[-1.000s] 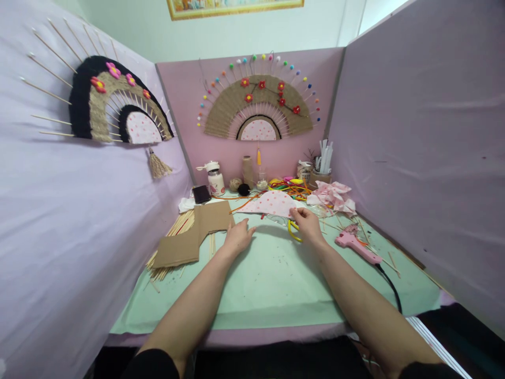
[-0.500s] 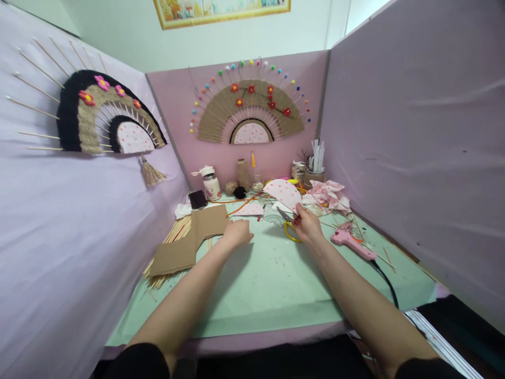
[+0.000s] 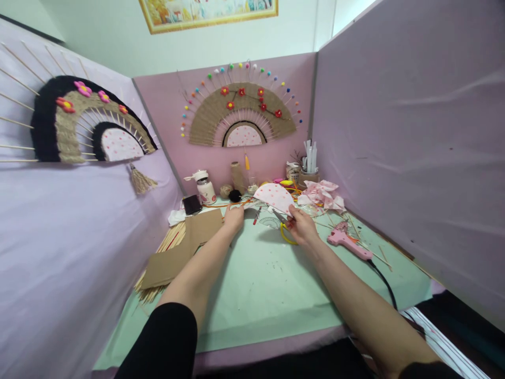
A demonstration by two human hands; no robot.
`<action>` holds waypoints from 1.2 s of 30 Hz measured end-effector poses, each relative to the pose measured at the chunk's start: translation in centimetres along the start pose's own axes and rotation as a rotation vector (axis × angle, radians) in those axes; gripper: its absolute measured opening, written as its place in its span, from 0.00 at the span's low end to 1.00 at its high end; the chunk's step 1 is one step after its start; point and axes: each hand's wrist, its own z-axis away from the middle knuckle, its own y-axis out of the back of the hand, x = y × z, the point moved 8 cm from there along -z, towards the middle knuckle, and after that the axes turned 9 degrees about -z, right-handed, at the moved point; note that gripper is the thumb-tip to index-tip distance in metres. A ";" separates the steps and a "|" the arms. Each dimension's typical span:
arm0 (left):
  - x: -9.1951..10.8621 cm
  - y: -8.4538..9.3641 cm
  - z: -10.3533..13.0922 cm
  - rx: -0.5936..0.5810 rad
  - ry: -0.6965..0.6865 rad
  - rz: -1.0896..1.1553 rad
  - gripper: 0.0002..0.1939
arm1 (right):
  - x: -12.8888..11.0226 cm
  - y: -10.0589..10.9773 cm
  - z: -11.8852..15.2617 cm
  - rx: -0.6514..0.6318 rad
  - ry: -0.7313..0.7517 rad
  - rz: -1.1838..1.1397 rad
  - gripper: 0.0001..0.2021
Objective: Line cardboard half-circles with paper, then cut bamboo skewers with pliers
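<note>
My right hand (image 3: 303,226) is closed on a white half-round piece with pink dots (image 3: 275,197) and on yellow-handled scissors (image 3: 288,236), whose blades point to the upper left. My left hand (image 3: 234,217) reaches to the back of the table, just past the brown cardboard (image 3: 204,227). Its fingers look closed at a dotted piece there, mostly hidden, so the grip is hard to make out. Between the hands lie a clear protractor (image 3: 270,222) and a small red pen (image 3: 256,216).
A pink glue gun (image 3: 349,244) with a black cord lies at right, near crumpled pink cloth (image 3: 322,193). Thin sticks (image 3: 170,241) lie under the cardboard. A white bottle (image 3: 205,190) and a twine cone (image 3: 237,178) stand at the back. Fans hang on the partitions.
My left hand has moved forward from the cardboard's edge to where the second dotted piece lay. My right hand still holds the half-round piece and scissors. The view has shifted slightly.
</note>
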 end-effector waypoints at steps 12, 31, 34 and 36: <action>-0.7 0.9 3.7 -0.083 0.230 0.912 0.06 | -0.1 -0.2 0.3 -0.015 -0.016 -0.013 0.20; -3.8 3.9 10.1 0.312 0.476 1.464 0.08 | 0.0 -0.6 1.0 -0.081 0.115 0.533 0.20; -4.0 3.9 10.2 0.326 0.481 1.507 0.07 | -0.1 -1.3 1.3 -0.139 0.176 0.587 0.21; -3.7 3.6 10.3 0.314 0.483 1.538 0.07 | -0.3 -1.7 1.5 -0.174 0.213 0.599 0.20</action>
